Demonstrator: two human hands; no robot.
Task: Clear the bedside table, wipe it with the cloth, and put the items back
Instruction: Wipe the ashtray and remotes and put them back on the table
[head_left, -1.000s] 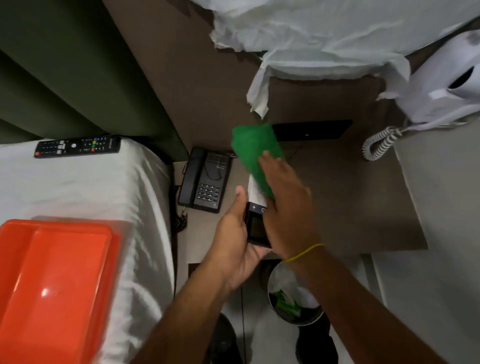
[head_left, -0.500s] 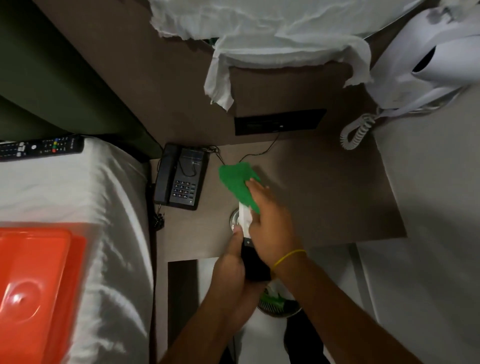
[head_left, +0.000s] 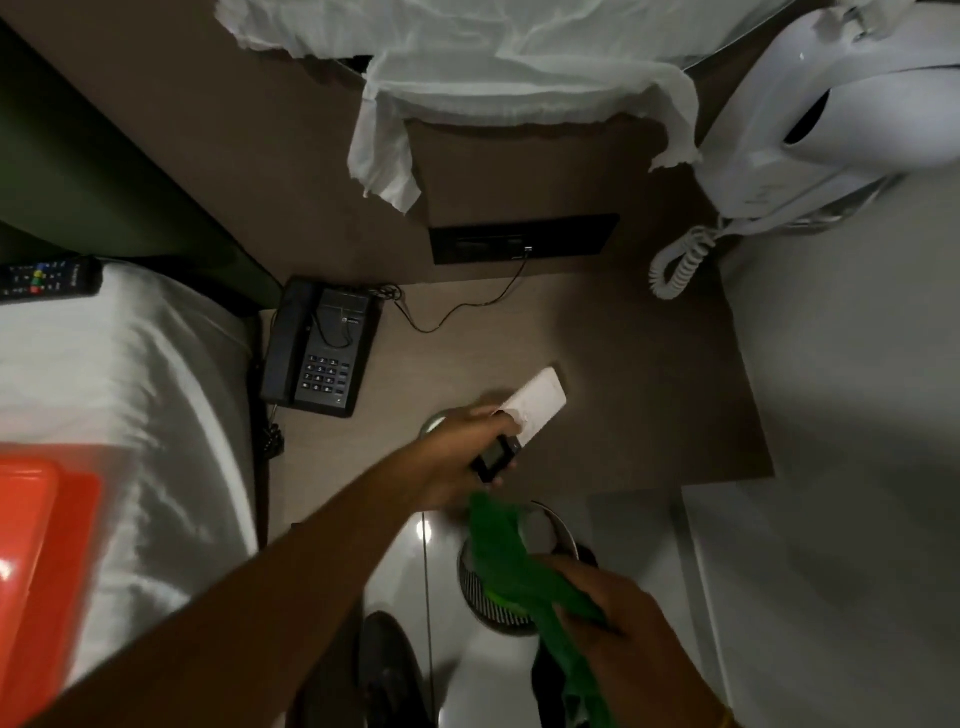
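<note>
Green cloth (head_left: 519, 571). White remote (head_left: 537, 404) with black end. Black phone (head_left: 319, 348), pale keys. Brown table (head_left: 623, 374). Orange tray (head_left: 36, 561) on white bed (head_left: 130, 395). White hairdryer (head_left: 810, 104), coiled white cord. Striped bin (head_left: 498, 597).

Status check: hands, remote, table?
Left hand grips white slim remote over brown bedside table. Right hand holds green cloth. Black desk phone remains on table.

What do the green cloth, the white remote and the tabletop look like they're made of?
Green cloth: soft fabric, maybe microfibre; it bunches limply from the right hand.
White remote, in the left hand: smooth matte plastic, with a dark screen.
Tabletop: brown wood-look laminate, probably; flat and faintly grained.
</note>
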